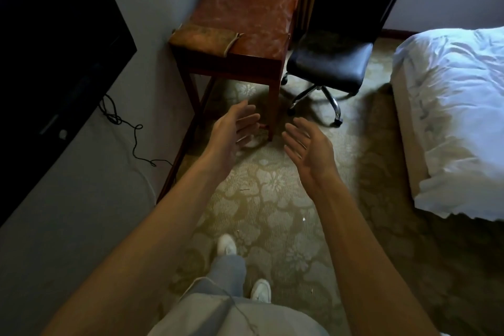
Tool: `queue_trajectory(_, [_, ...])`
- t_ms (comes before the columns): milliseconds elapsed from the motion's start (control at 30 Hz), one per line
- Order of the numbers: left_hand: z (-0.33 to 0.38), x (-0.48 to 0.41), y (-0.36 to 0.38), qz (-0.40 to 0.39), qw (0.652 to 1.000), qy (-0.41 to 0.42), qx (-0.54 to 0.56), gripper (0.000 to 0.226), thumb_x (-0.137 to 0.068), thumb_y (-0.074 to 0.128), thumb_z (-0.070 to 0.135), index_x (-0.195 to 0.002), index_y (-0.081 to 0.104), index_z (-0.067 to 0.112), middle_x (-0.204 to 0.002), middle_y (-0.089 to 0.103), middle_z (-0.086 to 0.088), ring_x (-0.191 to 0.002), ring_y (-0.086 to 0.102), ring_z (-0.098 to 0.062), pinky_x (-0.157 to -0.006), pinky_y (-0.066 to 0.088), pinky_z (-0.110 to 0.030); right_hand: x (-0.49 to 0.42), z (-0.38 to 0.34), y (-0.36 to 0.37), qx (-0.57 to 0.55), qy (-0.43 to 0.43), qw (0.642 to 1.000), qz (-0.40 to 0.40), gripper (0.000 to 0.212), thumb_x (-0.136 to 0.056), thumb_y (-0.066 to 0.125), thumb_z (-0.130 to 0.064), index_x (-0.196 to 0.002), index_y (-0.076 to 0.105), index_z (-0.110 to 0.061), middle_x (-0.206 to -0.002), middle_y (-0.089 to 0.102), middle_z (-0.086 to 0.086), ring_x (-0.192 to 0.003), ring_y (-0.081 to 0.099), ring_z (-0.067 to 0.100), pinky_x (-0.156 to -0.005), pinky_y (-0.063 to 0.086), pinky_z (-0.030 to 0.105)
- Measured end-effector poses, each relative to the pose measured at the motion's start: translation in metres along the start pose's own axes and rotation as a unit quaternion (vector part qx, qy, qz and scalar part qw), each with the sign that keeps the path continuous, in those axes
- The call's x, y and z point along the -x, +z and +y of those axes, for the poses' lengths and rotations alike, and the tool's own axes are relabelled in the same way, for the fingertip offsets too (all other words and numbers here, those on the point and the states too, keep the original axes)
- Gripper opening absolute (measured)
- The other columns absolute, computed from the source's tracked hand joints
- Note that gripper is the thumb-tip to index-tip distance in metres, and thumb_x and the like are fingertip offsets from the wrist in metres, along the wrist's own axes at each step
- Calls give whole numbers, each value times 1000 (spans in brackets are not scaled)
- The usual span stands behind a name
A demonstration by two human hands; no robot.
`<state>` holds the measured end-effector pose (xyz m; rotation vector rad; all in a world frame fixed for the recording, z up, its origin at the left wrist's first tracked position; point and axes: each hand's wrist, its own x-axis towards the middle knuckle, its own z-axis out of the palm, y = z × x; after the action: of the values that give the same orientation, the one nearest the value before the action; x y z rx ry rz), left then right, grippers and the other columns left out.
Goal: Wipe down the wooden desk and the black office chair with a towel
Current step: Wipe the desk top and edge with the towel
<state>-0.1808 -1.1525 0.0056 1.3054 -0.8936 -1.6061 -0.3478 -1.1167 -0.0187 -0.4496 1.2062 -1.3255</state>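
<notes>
A reddish wooden desk (pixel 251 13) stands against the left wall ahead of me. A brownish towel (pixel 204 39) lies folded on its near left corner. To the right of the desk is a black office chair (pixel 327 65) with a padded seat and a chrome wheeled base. My left hand (pixel 234 128) and my right hand (pixel 305 142) are stretched out in front of me over the carpet, below the desk's near edge, palms facing each other, fingers apart, holding nothing.
A bed with white bedding (pixel 452 106) fills the right side. A dark TV screen (pixel 54 57) hangs on the left wall, with a black cable (pixel 128 131) trailing below it. Patterned carpet (pixel 272 199) lies between; my feet in white shoes (pixel 226 244) stand on it.
</notes>
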Motion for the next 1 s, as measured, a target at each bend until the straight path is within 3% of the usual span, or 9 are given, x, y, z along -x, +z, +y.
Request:
queue_trajectory(233, [33,-113,-3,4,1000,-2,26,36,-101,57,48,-119,72,21,-115,78,1,-111,72,-14,-99,51,-35,-94,-22,28,6,7,1000,3,40,-103,58,-32,-138,60,-13,-127,72,4,-117,69,16,-106,51,36])
queue_trajectory(400, [79,-219,12,-40,999,13,33,33,-103,54,47,-117,72,23,-114,78,3,-110,72,-12,-98,51,-33,-184,-59,56,10,-14,999,41,39,-102,60,-30,-137,62,-13,-124,74,4,-116,70,18,-106,51,37])
queue_trajectory(567, [119,-300,27,-74,997,0,24,28,-104,52,43,-114,70,24,-121,74,-1,-117,68,-16,-113,45,-42,-260,-95,102,6,-23,998,55,27,-103,57,-30,-125,67,-17,-120,74,3,-115,70,19,-104,50,36])
queue_trajectory(667, [136,-338,20,-69,997,-2,21,28,-105,51,44,-114,70,24,-121,74,0,-117,67,-17,-115,43,-45,-297,-104,126,-4,-14,998,54,20,-104,56,-29,-116,69,-21,-119,74,3,-115,70,19,-105,51,36])
queue_trajectory(867, [152,-402,-6,-50,998,-28,34,29,-105,51,44,-111,71,24,-119,74,0,-116,68,-18,-114,44,-45,-352,-104,151,-11,12,998,61,35,-101,60,-30,-133,65,-16,-122,74,4,-112,71,18,-106,51,38])
queue_trajectory(1000, [158,-440,-16,-33,998,-33,40,31,-104,53,45,-115,72,22,-116,76,2,-110,70,-14,-108,48,-40,-389,-110,170,-9,25,998,62,30,-102,58,-30,-128,66,-17,-125,73,5,-115,70,18,-105,50,36])
